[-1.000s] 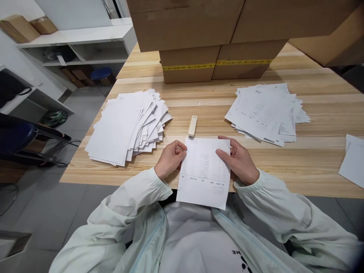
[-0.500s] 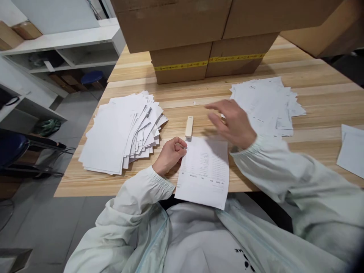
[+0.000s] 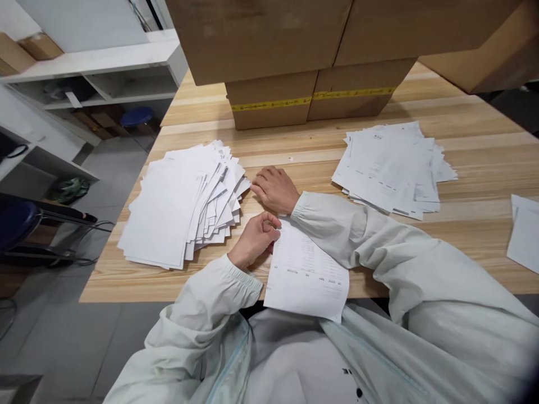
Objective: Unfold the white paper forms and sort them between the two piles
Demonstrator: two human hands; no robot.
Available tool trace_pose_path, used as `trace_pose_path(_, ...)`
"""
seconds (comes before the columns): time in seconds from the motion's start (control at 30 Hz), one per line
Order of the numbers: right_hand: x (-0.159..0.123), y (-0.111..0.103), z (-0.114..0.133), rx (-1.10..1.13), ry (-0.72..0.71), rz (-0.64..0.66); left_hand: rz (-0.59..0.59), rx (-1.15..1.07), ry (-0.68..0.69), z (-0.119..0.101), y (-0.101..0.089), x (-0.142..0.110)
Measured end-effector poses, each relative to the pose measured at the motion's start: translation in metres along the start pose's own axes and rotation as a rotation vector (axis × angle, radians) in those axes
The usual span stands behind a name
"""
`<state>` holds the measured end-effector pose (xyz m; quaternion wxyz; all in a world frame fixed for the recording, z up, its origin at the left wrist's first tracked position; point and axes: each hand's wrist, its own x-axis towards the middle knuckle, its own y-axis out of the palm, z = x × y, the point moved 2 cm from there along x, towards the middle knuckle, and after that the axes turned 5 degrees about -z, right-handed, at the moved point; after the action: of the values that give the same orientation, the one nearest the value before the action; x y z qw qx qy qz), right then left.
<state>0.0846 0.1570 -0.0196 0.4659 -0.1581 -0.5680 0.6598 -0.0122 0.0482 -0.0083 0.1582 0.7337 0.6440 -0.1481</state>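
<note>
My left hand (image 3: 256, 238) pinches the upper left corner of a printed sheet of paper (image 3: 307, 275), whose lower edge hangs over the table's front edge. Just above it, my right hand (image 3: 275, 189) is bent down over the spot where the small cream stapler stood, its palm and fingers covering the stapler from view. The right sleeve hides the sheet's upper right part. Left of both hands lies a thick, fanned stack of papers (image 3: 164, 207). A second, looser pile of printed papers (image 3: 387, 163) rests to the right.
Large cardboard boxes (image 3: 269, 106) with yellow tape stand stacked at the back of the wooden table (image 3: 471, 168). More white sheets (image 3: 524, 235) lie at the right. White shelving (image 3: 126, 62) and blue stools (image 3: 137, 116) are beyond the table on the left.
My right hand has come left and down from beside the right paper pile onto the stapler, which it now covers. My left hand still pinches the sheet's corner.
</note>
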Motion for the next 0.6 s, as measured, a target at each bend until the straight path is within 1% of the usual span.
trace_pose_path(0.07, 0.005, -0.002, -0.001, 0.066, 0.015, -0.004, 0.0, -0.01, 0.006, 0.0, 0.001, 0.001)
trace_pose_path(0.1, 0.007, -0.005, -0.002, 0.123, 0.033, -0.028, 0.001, -0.011, 0.01, 0.0, 0.001, 0.0)
trace_pose_path(0.17, 0.002, -0.02, -0.008, 0.26, 0.07, -0.129, 0.011, -0.005, 0.024, 0.004, -0.001, -0.007)
trace_pose_path(0.2, -0.008, -0.031, -0.012, 0.324, 0.087, -0.202, 0.015, 0.004, 0.048, 0.007, -0.003, -0.015)
trace_pose_path(0.23, -0.023, -0.043, -0.016, 0.382, 0.109, -0.282, -0.001, 0.015, 0.1, 0.011, -0.007, -0.025)
trace_pose_path(0.3, -0.07, -0.068, -0.024, 0.48, 0.183, -0.454, -0.089, 0.047, 0.268, 0.02, -0.016, -0.05)
trace_pose_path(0.33, -0.1, -0.078, -0.027, 0.549, 0.278, -0.538, -0.171, 0.061, 0.373, 0.024, -0.021, -0.064)
trace_pose_path(0.37, -0.131, -0.086, -0.028, 0.636, 0.428, -0.621, -0.244, 0.07, 0.445, 0.029, -0.025, -0.076)
trace_pose_path(0.4, -0.162, -0.089, -0.025, 0.756, 0.576, -0.647, -0.306, 0.066, 0.505, 0.032, -0.028, -0.087)
trace_pose_path(0.43, -0.189, -0.088, -0.018, 0.899, 0.664, -0.581, -0.355, 0.06, 0.552, 0.035, -0.03, -0.094)
trace_pose_path(0.47, -0.21, -0.084, -0.006, 1.049, 0.69, -0.435, -0.392, 0.054, 0.595, 0.036, -0.029, -0.098)
trace_pose_path(0.5, -0.225, -0.079, 0.008, 1.148, 0.682, -0.3, -0.417, 0.053, 0.639, 0.036, -0.026, -0.099)
trace_pose_path(0.53, -0.235, -0.074, 0.021, 1.208, 0.672, -0.197, -0.43, 0.057, 0.678, 0.035, -0.022, -0.098)
trace_pose_path(0.57, -0.24, -0.069, 0.031, 1.22, 0.672, -0.146, -0.428, 0.063, 0.71, 0.033, -0.017, -0.095)
trace_pose_path(0.6, -0.24, -0.066, 0.035, 1.189, 0.681, -0.152, -0.413, 0.066, 0.73, 0.031, -0.012, -0.092)
